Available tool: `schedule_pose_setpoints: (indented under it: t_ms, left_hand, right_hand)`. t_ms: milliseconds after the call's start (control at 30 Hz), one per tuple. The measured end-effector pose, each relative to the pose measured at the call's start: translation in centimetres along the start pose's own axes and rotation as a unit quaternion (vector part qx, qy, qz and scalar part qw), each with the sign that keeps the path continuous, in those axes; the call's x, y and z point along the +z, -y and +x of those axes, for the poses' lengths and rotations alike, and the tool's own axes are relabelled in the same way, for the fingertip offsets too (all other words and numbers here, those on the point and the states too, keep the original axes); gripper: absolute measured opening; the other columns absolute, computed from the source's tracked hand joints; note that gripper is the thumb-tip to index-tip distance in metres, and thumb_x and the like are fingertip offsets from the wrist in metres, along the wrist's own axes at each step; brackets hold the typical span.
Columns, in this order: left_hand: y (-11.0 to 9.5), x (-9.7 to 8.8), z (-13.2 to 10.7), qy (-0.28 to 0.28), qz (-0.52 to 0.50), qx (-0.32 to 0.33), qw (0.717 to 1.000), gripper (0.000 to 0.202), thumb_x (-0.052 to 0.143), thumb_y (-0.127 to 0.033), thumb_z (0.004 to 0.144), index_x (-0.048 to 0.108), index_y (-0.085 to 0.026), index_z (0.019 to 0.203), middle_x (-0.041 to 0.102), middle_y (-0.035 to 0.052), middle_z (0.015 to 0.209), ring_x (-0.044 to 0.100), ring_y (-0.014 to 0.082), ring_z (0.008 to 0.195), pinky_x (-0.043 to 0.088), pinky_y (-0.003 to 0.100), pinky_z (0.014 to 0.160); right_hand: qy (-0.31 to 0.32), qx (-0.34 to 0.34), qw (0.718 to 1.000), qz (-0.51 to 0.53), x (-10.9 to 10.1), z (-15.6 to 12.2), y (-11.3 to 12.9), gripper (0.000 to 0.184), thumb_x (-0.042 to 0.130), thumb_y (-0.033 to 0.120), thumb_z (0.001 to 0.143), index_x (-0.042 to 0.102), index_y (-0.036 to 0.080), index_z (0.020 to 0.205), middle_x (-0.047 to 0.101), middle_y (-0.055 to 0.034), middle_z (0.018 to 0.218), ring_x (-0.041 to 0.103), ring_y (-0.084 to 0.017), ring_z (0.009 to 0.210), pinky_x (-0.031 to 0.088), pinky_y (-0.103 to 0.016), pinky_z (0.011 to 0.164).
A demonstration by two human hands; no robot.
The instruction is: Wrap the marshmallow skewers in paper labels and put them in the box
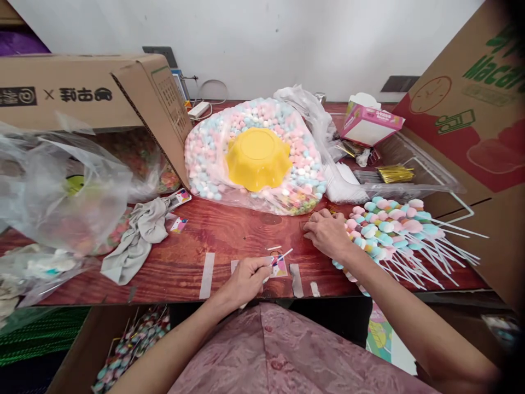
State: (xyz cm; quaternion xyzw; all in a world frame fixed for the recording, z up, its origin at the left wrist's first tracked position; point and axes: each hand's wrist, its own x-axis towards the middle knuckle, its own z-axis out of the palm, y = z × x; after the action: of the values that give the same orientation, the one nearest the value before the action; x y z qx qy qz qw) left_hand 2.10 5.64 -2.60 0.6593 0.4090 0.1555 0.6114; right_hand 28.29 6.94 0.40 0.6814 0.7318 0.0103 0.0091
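My left hand (248,278) is closed, thumb against the fingers, at the front edge of the red-brown table. A thin white stick (284,255) pokes out of its grip to the right, over a small colourful card (279,266) on the table. Whatever is at the stick's other end is mostly hidden in the palm. Farther right, my right hand (327,232) reaches down to the tabletop with bent fingers; anything between its fingertips is hidden. Right beside it lies a pile of pastel marshmallow skewers (385,227), white sticks pointing right.
Behind the hands, a yellow scalloped bowl (259,158) rests upside down on a big clear bag of marshmallows (209,148). A plastic tray (430,164) holds gold twist ties (396,174). Cardboard boxes (156,104) flank the table; a grey cloth (141,235) lies left.
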Motion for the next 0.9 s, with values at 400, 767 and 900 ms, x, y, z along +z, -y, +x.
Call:
schedule_pose_setpoints:
  t_ms: [400,767,900]
  left_hand:
    - [-0.7,-0.7,1.5,-0.052,-0.066,-0.047,0.995,0.029,0.052,-0.04,0.082,0.063,-0.015,0.075,0.05,-0.0032,0.058,0.046,0.0085,0.05,0.03,0.02,0.046]
    - [-2.3,0.3,1.1,-0.077,-0.145,0.034,0.986,0.024,0.051,-0.031,0.081,0.058,-0.014,0.066,0.043,-0.0047,0.057,0.036,0.0048,0.048,0.031,0.018,0.046]
    - [-1.9,0.1,0.2,-0.074,-0.144,0.044,0.986,0.021,0.05,-0.028,0.079,0.055,-0.015,0.064,0.045,-0.0047,0.058,0.04,0.0044,0.046,0.031,0.018,0.045]
  right_hand:
    - [-0.066,-0.047,0.989,0.122,1.0,-0.9,0.2,0.018,0.038,0.017,0.092,0.053,0.018,0.081,0.058,-0.0069,0.08,0.05,-0.02,0.082,0.038,-0.033,0.074]
    - [-0.288,-0.09,0.884,0.356,0.6,-4.7,10.6,0.019,0.051,0.015,0.091,0.068,0.023,0.096,0.068,-0.0043,0.079,0.055,-0.02,0.081,0.041,-0.038,0.075]
    - [-0.256,-0.075,0.872,0.409,2.5,-4.8,11.1,0.021,0.052,0.017,0.092,0.069,0.026,0.1,0.071,-0.0025,0.083,0.057,-0.019,0.078,0.042,-0.037,0.074]
